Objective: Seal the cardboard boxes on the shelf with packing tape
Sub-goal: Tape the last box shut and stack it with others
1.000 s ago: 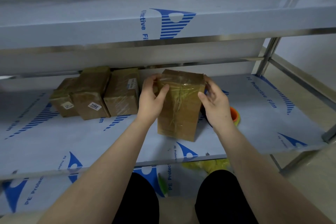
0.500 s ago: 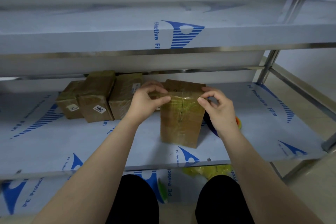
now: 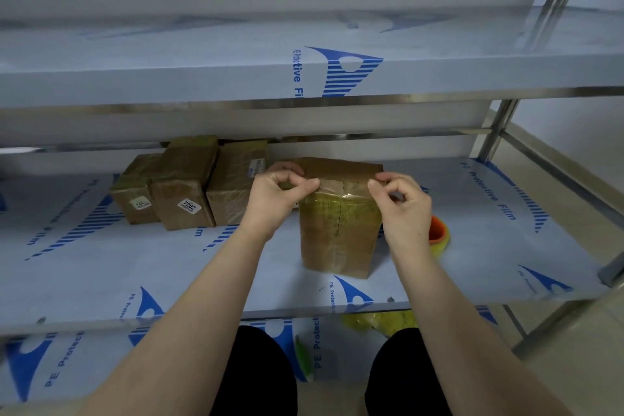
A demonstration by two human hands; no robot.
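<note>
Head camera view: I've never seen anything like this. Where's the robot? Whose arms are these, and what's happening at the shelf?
There is no robot here. The arms belong to a person who wears a camera on the head. It looks forward and down, so you see roughly what they see. In front is a metal shelf covered in protective film. One box stands upright on it. The left hand and right hand each pinch at its top front edge, apparently holding a strip of tape there. Beside the right wrist lies a roll with an orange core. Three more boxes sit together at the back left.
</note>
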